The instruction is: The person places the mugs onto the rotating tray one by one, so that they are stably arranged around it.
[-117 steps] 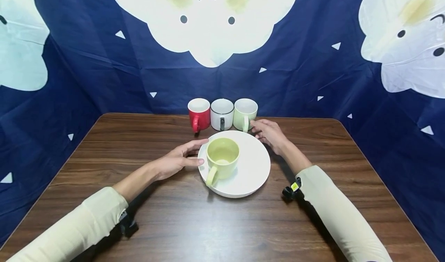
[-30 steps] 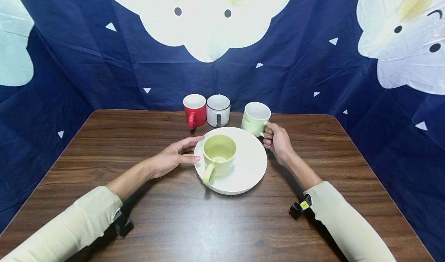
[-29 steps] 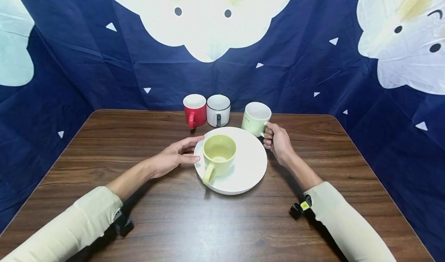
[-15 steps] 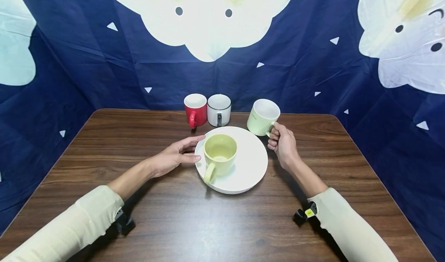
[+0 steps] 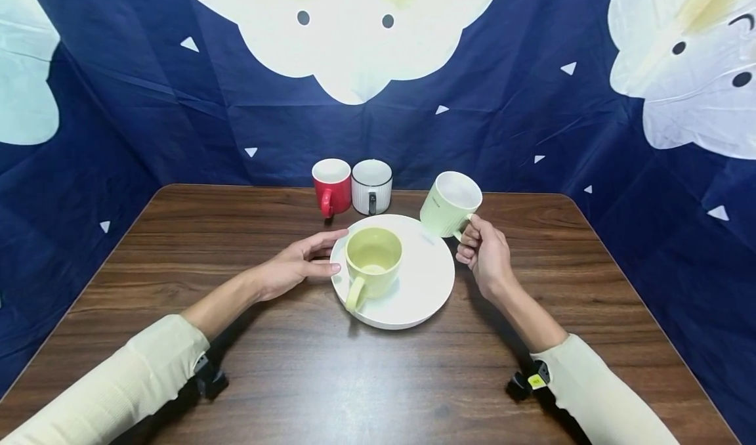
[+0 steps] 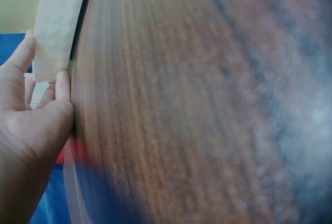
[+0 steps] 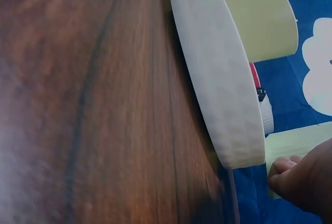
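My right hand point(image 5: 487, 254) grips the handle of a pale green ribbed mug point(image 5: 445, 205), tilted slightly, over the far right edge of a white round dish point(image 5: 428, 274). In the right wrist view part of that hand point(image 7: 306, 180) shows against the pale green mug point(image 7: 298, 138). A yellow-green mug point(image 5: 375, 261) stands upright on the dish's left half, its handle toward the near left. My left hand point(image 5: 289, 271) rests at the dish's left edge, fingers extended and thumb apart. The left wrist view shows the left hand point(image 6: 31, 115) touching the dish's textured side point(image 6: 59, 32).
A red mug point(image 5: 333, 189) and a white ribbed mug point(image 5: 372, 189) with a black rim line and handle stand side by side behind the dish. They are on a brown wooden table point(image 5: 283, 366). A blue cloth point(image 5: 207, 136) with cloud prints encloses the back and sides.
My right hand has taken the pale green mug by its handle and drawn it right, away from the white mug; lately it tilts and comes slightly nearer. The left hand stays at the dish.
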Motion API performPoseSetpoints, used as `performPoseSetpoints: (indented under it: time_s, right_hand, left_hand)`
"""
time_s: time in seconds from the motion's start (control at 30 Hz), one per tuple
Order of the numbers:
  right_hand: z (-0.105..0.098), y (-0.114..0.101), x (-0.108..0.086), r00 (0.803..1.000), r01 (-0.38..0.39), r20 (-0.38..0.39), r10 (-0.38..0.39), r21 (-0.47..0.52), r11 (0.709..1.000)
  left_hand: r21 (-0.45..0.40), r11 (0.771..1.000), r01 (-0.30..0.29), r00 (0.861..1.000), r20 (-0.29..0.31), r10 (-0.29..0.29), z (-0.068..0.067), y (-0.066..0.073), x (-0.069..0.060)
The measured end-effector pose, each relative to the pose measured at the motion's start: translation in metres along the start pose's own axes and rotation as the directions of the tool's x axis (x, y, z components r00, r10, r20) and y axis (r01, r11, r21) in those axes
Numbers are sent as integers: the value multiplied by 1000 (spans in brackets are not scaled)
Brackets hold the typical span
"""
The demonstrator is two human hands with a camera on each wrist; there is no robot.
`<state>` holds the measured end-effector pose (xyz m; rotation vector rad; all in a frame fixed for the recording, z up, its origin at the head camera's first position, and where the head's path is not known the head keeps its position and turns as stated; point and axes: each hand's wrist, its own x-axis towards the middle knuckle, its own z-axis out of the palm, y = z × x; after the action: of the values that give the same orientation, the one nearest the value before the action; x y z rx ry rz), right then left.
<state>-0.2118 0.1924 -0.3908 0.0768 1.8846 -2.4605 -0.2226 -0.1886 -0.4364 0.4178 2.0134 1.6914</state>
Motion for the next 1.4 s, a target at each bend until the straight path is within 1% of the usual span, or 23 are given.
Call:
performPoseSetpoints:
  time_s: [0.2, 0.4, 0.77, 1.07, 1.23, 1.4]
  right_hand:
    - [2, -1, -9, 999, -17, 28, 17, -10, 1000]
    - [3, -1, -16, 998, -16, 66, 18, -25, 1000]
    - [0, 0, -24, 990, 4, 141, 11, -103, 995]
    - [4, 0, -33, 990, 1, 140, 16, -121, 993]
    - [6, 0, -37, 989, 6, 148, 13, -127, 992]
    - [6, 1, -40, 988, -7, 150, 25, -117, 993]
  left_hand:
    - [-5, 1000, -4, 1000, -4, 4, 1, 1, -1]
    - [-12, 1000, -4, 1000, -6, 4, 1, 1, -2]
    - [-21, 1000, -2, 1000, -3, 2, 1, 1, -1]
    - [-26, 1000, 8, 1000, -1, -8, 1, 0, 0]
    - [-20, 1000, 1, 1000, 2, -1, 0, 0, -1]
    - [-12, 1000, -7, 1000, -1, 7, 0, 0, -1]
